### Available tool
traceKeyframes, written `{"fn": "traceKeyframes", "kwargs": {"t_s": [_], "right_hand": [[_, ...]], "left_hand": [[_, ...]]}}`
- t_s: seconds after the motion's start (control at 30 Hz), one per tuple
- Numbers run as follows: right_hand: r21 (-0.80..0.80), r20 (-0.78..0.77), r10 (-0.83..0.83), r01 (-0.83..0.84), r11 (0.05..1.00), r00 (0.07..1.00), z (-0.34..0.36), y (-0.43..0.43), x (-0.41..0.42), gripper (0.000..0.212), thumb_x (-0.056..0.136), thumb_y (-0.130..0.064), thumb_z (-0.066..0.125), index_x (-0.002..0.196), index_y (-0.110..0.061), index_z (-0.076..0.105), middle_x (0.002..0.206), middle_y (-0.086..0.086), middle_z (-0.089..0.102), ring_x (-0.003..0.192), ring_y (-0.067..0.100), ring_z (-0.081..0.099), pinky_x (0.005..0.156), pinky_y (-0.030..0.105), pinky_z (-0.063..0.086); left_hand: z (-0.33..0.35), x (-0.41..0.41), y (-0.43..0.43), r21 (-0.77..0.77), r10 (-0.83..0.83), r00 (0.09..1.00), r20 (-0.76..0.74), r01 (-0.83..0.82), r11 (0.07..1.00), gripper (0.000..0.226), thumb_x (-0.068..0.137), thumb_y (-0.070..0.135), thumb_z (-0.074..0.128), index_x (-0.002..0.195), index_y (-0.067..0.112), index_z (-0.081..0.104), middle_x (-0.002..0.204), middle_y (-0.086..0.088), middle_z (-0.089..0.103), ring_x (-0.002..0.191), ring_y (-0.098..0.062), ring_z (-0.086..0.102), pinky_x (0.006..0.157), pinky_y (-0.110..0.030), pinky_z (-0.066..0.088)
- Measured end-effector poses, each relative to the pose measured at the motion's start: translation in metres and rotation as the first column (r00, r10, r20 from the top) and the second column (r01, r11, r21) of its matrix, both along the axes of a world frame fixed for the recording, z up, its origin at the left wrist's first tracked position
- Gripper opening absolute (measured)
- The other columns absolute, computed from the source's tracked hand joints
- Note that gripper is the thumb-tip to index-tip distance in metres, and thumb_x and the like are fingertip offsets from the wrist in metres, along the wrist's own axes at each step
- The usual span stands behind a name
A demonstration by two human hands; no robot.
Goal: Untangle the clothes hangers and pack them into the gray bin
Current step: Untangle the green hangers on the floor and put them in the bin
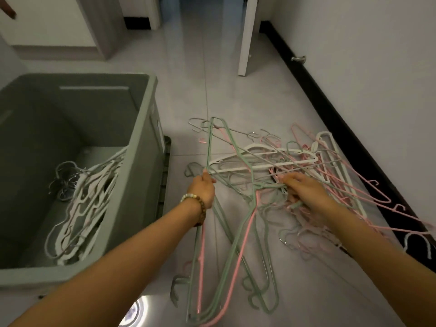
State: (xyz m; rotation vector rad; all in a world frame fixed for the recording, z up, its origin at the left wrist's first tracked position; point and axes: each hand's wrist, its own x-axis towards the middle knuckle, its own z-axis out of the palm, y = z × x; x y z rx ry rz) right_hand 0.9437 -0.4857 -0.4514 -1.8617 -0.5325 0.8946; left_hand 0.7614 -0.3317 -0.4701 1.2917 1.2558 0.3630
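From the head camera, your left hand [205, 187] reaches forward over the tiled floor [236, 95], fingers curled round the thin bar of a green hanger [208, 147]. That hanger stands up steeply from your fist, and its far corner rises above the heap. A beaded bracelet [193, 201] sits on that wrist.

Your right hand [304, 188] is pushed into the tangle of hangers [278, 159], fingers curled down over green and pink wires. Which single hanger it holds cannot be told, because the strands cross under your palm. The tangle of white, pink, green and bare metal hangers lies on the floor ahead of you and to your right. It spreads towards the black baseboard [330, 109], and its right edge overlaps a dark mat [398, 215]. Several long green and pink hangers trail back between your forearms.

The gray bin [141, 161] stands on the floor to your left, just beside the heap. A stack of white hangers [87, 204] already lies inside it, leaning against its right wall with the metal hooks pointing left.
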Motion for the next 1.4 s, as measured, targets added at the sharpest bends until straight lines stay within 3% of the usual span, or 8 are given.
{"fn": "traceKeyframes", "kwargs": {"t_s": [0.17, 0.27, 0.37, 0.57, 0.77, 0.93, 1.23, 1.4], "right_hand": [[0.160, -0.232, -0.072, 0.111, 0.981, 0.970, 0.070, 0.035, 0.012, 0.027, 0.096, -0.016, 0.049, 0.072, -0.009, 0.059, 0.045, -0.001, 0.044, 0.034, 0.008, 0.047, 0.036, 0.016, 0.041], [0.157, -0.267, -0.136, 0.183, 0.971, 0.954, 0.105, 0.059, 0.012, 0.029, 0.095, -0.017, 0.049, 0.068, -0.008, 0.056, 0.041, 0.000, 0.045, 0.030, 0.008, 0.049, 0.036, 0.016, 0.044], [0.163, -0.378, -0.096, 0.168, 0.972, 0.921, 0.125, 0.078, 0.002, 0.028, 0.095, -0.020, 0.051, 0.071, -0.005, 0.053, 0.035, 0.000, 0.050, 0.035, 0.011, 0.059, 0.039, 0.020, 0.051], [0.129, -0.396, 0.026, 0.028, 0.991, 0.918, 0.118, 0.092, -0.021, 0.027, 0.091, -0.026, 0.059, 0.086, 0.001, 0.056, 0.078, 0.014, 0.059, 0.058, 0.021, 0.071, 0.054, 0.023, 0.059], [0.112, -0.471, 0.085, -0.035, 0.993, 0.878, 0.105, 0.093, -0.018, 0.033, 0.095, -0.033, 0.049, 0.102, -0.002, 0.056, 0.091, 0.014, 0.068, 0.080, 0.020, 0.069, 0.075, 0.029, 0.056], [0.173, -0.502, 0.243, -0.180, 0.968, 0.830, 0.087, 0.090, -0.032, 0.041, 0.097, -0.039, 0.040, 0.121, -0.008, 0.055, 0.103, 0.006, 0.070, 0.098, 0.014, 0.066, 0.088, 0.027, 0.049], [0.018, 0.089, -0.039, 0.037, 0.999, 0.995, 0.040, 0.057, -0.010, 0.030, 0.095, -0.028, 0.048, 0.112, -0.007, 0.061, 0.116, 0.014, 0.065, 0.098, 0.022, 0.061, 0.073, 0.022, 0.051], [-0.016, -0.544, -0.032, 0.028, 0.999, 0.838, -0.006, 0.038, -0.022, 0.066, 0.090, -0.050, 0.048, 0.141, -0.010, 0.034, 0.144, 0.016, 0.042, 0.120, 0.031, 0.054, 0.095, 0.042, 0.049]], "left_hand": [[0.043, 0.014, 0.012, -0.283, -0.028, 0.999, -0.031, 0.018, 0.959, 0.048, 0.098, 0.045, 0.022, 0.091, 0.006, 0.051, 0.073, -0.008, 0.053, 0.056, -0.018, 0.048, 0.051, -0.025, 0.044], [0.060, 0.020, 0.019, -0.283, -0.190, 0.982, -0.010, 0.179, 0.942, 0.069, 0.092, 0.060, 0.025, 0.143, 0.014, 0.033, 0.143, -0.014, 0.042, 0.125, -0.031, 0.048, 0.106, -0.044, 0.040], [0.079, 0.029, 0.011, -0.254, -0.375, 0.923, 0.088, 0.384, 0.887, 0.080, 0.086, 0.070, 0.026, 0.149, 0.021, 0.020, 0.157, -0.005, 0.019, 0.144, -0.025, 0.020, 0.119, -0.042, 0.016], [0.077, 0.031, -0.016, -0.389, -0.418, 0.846, 0.330, 0.526, 0.756, 0.043, 0.082, 0.037, 0.055, 0.120, 0.017, 0.055, 0.131, -0.004, 0.055, 0.115, -0.021, 0.054, 0.100, -0.038, 0.041], [0.042, 0.045, -0.036, -0.234, -0.517, 0.848, 0.114, 0.529, 0.816, 0.103, 0.075, 0.036, 0.074, 0.149, 0.013, 0.006, 0.150, -0.007, 0.035, 0.134, -0.021, 0.039, 0.109, -0.033, 0.034], [0.010, 0.046, -0.042, -0.014, -0.351, 0.935, 0.054, 0.353, 0.936, 0.054, 0.087, 0.020, 0.063, 0.129, 0.004, 0.033, 0.093, -0.005, 0.057, 0.076, -0.011, 0.054, 0.058, -0.014, 0.046], [0.004, 0.029, -0.010, 0.028, 0.047, 0.976, 0.214, -0.054, 0.998, 0.022, 0.100, 0.018, 0.033, 0.083, 0.011, 0.043, 0.064, -0.003, 0.037, 0.048, -0.015, 0.033, 0.047, -0.024, 0.033], [0.028, 0.017, 0.010, -0.031, 0.003, 0.923, 0.385, 0.010, 0.999, 0.028, 0.101, 0.020, 0.032, 0.074, 0.014, 0.041, 0.052, 0.002, 0.033, 0.030, -0.003, 0.028, 0.032, -0.013, 0.025]]}}
